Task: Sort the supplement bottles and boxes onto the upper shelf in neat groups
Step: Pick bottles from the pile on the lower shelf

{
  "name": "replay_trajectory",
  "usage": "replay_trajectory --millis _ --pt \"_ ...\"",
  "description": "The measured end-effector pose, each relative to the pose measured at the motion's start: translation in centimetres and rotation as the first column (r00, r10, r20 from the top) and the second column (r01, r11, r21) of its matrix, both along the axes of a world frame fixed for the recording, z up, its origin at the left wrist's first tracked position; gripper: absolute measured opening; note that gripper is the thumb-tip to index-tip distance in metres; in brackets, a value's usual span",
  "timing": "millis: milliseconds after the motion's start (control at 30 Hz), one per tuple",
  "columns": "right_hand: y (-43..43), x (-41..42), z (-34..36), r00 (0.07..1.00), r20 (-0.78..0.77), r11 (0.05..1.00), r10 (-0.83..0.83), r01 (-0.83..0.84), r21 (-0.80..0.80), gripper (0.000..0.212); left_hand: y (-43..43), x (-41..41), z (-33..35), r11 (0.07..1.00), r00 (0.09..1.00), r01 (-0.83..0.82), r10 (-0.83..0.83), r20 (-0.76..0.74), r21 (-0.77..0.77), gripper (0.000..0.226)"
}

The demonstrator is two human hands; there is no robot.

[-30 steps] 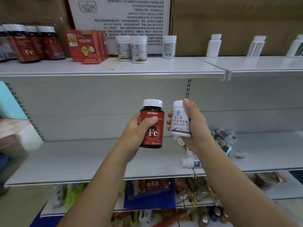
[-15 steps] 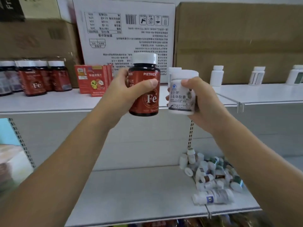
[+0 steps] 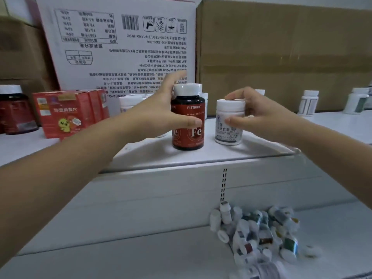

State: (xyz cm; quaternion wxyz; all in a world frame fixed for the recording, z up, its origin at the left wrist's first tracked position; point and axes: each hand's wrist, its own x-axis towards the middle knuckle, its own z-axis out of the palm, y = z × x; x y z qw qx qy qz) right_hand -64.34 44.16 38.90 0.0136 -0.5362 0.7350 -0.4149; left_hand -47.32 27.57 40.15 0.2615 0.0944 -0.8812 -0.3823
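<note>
Dark red with a white cap, one Fe bottle (image 3: 188,121) stands upright on the upper shelf (image 3: 211,155) near its front edge, and one white bottle (image 3: 229,125) stands just beside it to the right, apart from it. The left hand (image 3: 157,115) reaches in from the left and cups the Fe bottle: the thumb lies across the label and the fingers stretch straight up behind the cap, blurred, so whether they grasp it cannot be told. The right hand (image 3: 259,115) grasps the white bottle, one finger on top of the cap, the thumb on the label and the rest curled round the far side. Further left on the same shelf stand at least three red boxes (image 3: 60,113) in a row and one more dark bottle (image 3: 13,109) at the edge of view. Several white-capped bottles (image 3: 128,101) are half hidden behind the left hand. Two white bottles (image 3: 308,102) stand well apart to the right. On the lower shelf (image 3: 120,254) lies one heap of small bottles (image 3: 257,234), too many to count.
</note>
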Motion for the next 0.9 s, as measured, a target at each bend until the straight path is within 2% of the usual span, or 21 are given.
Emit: replay_trajectory --millis 167,433,667,800,900 --pt "-2.4 -4.2 1.0 0.998 -0.062 0.993 -0.022 0.028 0.112 0.045 -0.9 -4.0 0.5 0.992 0.998 -0.042 0.047 0.045 -0.12 0.068" --pt "-7.6 -9.7 1.7 0.998 -0.058 0.977 -0.023 0.035 0.21 0.053 -2.5 -7.3 0.2 0.98 0.991 -0.126 0.133 0.033 -0.152 0.068" --pt "-9.4 -11.5 -0.2 0.998 -0.064 0.995 -0.017 0.023 0.093 0.063 -2.6 -7.6 -0.4 0.977 0.988 -0.152 0.154 0.005 -0.152 0.071" --pt "-10.1 -11.9 -0.9 0.997 -0.073 0.995 -0.027 0.034 0.09 0.068 -2.5 -7.6 -0.5 0.978 0.988 -0.152 0.154 0.0 -0.139 0.069" --pt "-10.1 -11.5 -0.6 0.995 -0.089 0.995 -0.038 0.046 0.086 0.079 -2.2 -7.2 -0.5 0.98 0.988 -0.151 0.153 0.012 -0.127 0.068"
